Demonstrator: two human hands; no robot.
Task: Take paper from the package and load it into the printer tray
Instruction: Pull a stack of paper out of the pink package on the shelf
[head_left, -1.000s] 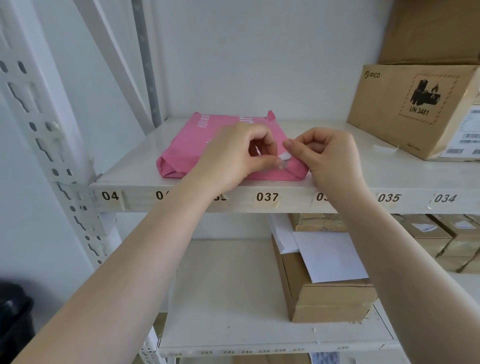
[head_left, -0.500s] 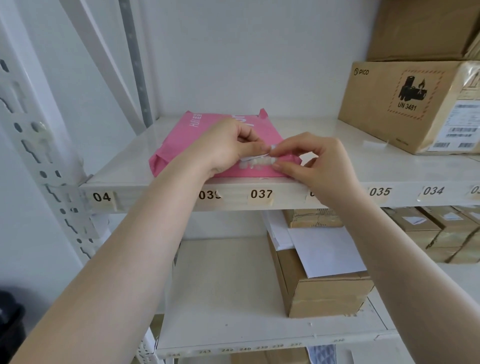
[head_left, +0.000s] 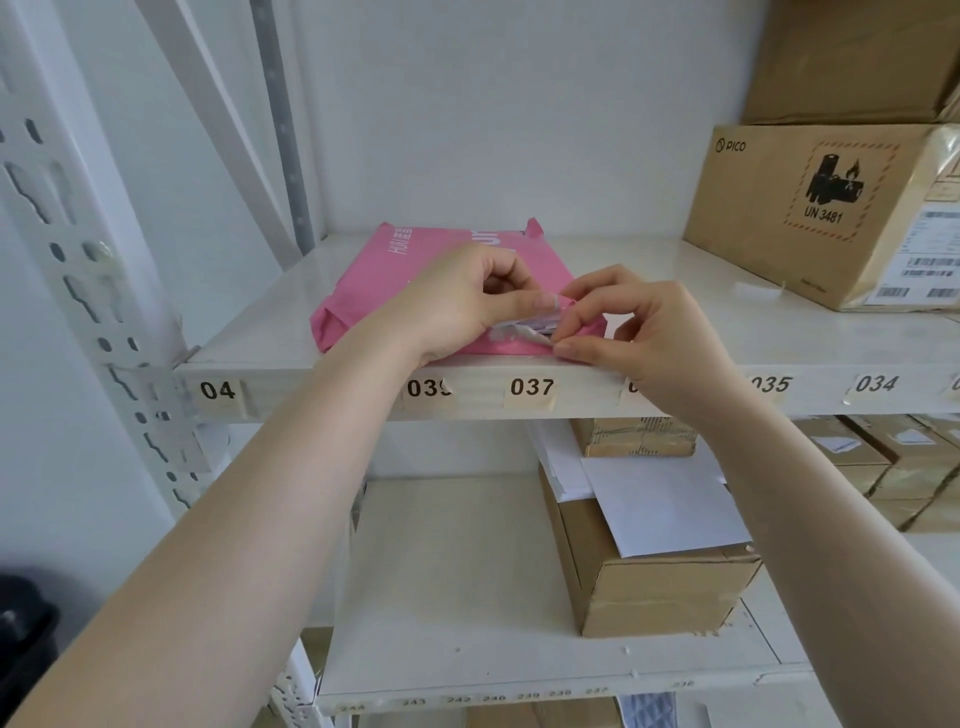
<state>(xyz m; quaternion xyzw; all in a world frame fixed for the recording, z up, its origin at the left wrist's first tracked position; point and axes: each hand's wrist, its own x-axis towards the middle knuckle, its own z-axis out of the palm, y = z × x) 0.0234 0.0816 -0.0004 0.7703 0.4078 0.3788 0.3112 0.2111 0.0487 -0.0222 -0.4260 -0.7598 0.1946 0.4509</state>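
Torn wider now, pink package (head_left: 415, 262) gapes white between pinching left hand (head_left: 462, 301) and right hand (head_left: 644, 332).

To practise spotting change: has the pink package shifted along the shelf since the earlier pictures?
No. The pink package keeps its front corner just right of the 037 label.

Upper white shelf board (head_left: 270, 332): open surface to the left of the left hand (head_left: 457, 306), bounded by the perforated white steel upright (head_left: 93, 291) and slanting brace (head_left: 218, 119). To the right of the right hand (head_left: 649, 332), bare board runs up to the brown cardboard carton printed UN 3481 (head_left: 810, 218), which blocks the far right. The flat pink paper package (head_left: 410, 270) fills the space under and behind both hands. Below the hands, the lower shelf is open on the left; a taped brown box topped with white sheets (head_left: 660, 582) occupies the right.
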